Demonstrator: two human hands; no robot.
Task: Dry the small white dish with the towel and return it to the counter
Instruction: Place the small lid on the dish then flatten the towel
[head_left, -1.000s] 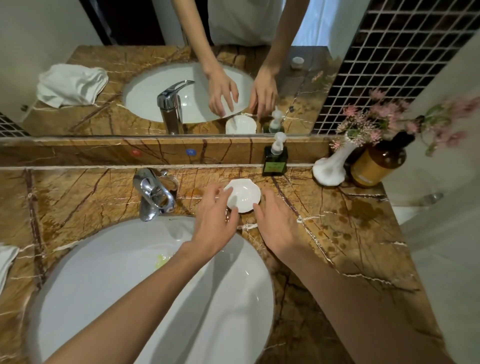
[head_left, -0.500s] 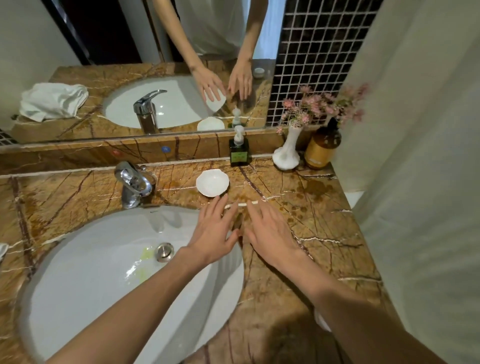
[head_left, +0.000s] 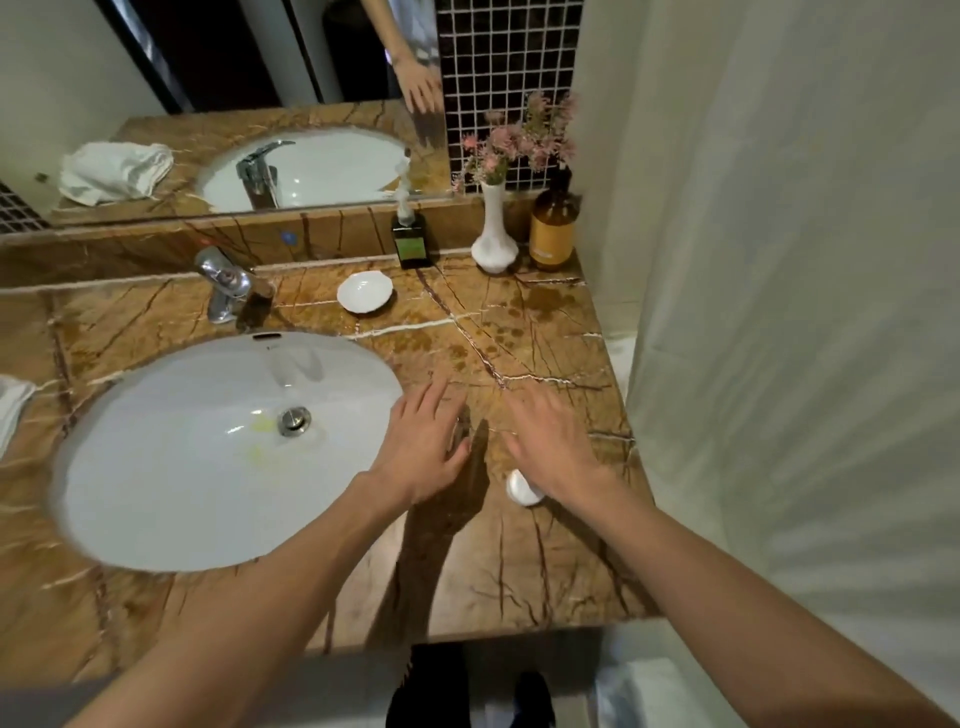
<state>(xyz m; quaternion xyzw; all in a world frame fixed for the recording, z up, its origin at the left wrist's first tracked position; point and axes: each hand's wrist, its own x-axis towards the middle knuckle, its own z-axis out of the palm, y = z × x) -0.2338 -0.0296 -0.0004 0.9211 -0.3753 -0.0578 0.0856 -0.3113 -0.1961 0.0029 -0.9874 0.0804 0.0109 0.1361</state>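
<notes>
The small white dish (head_left: 364, 292) rests upright on the brown marble counter (head_left: 540, 332), between the tap and the soap bottle. A white towel (head_left: 11, 405) lies at the far left edge, mostly cut off by the frame; its reflection shows in the mirror. My left hand (head_left: 423, 447) hovers at the sink's right rim, fingers spread, holding nothing. My right hand (head_left: 553, 441) is beside it over the counter, also open and empty. Both hands are well short of the dish.
A white oval sink (head_left: 171, 467) fills the left of the counter, with a chrome tap (head_left: 224, 283) behind it. At the back stand a soap bottle (head_left: 410, 240), a white vase (head_left: 494, 234) of pink flowers and an amber bottle (head_left: 554, 226). A small white round lid (head_left: 522, 488) lies under my right wrist.
Both hands have let go of the dish and drawn back toward me along the counter. The dish stays put. My view has pulled back and swung right.
</notes>
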